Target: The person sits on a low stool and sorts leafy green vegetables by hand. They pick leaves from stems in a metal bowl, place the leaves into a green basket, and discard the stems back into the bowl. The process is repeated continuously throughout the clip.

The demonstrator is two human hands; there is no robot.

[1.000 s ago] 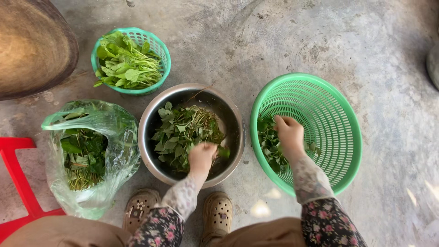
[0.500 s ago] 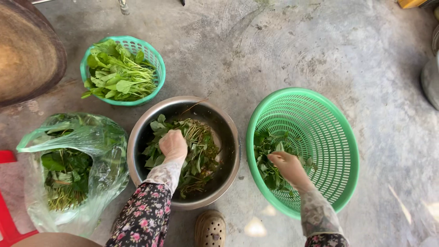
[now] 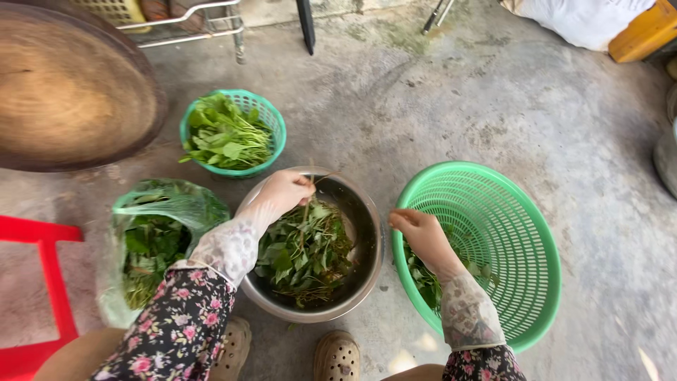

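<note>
A steel bowl [image 3: 367,271] on the concrete floor holds leafy green stems [image 3: 305,252]. My left hand [image 3: 285,190] hovers over the bowl's far rim, pinching a thin stem that hangs down into the pile. My right hand [image 3: 419,231] is closed at the near-left rim of a large green plastic basket [image 3: 522,240], above a few picked leaves [image 3: 424,282] lying in it. I cannot tell whether its fingers hold anything.
A small green basket [image 3: 271,123] full of leaves stands behind the bowl. A clear plastic bag [image 3: 159,236] of greens lies to the left, beside a red stool [image 3: 42,282]. A round woven tray [image 3: 70,92] fills the upper left. My feet in clogs are below the bowl.
My left hand rose from the greens to the bowl's far rim, lifting a stem. My right hand moved from inside the large basket to its left rim. The camera tilted up.
</note>
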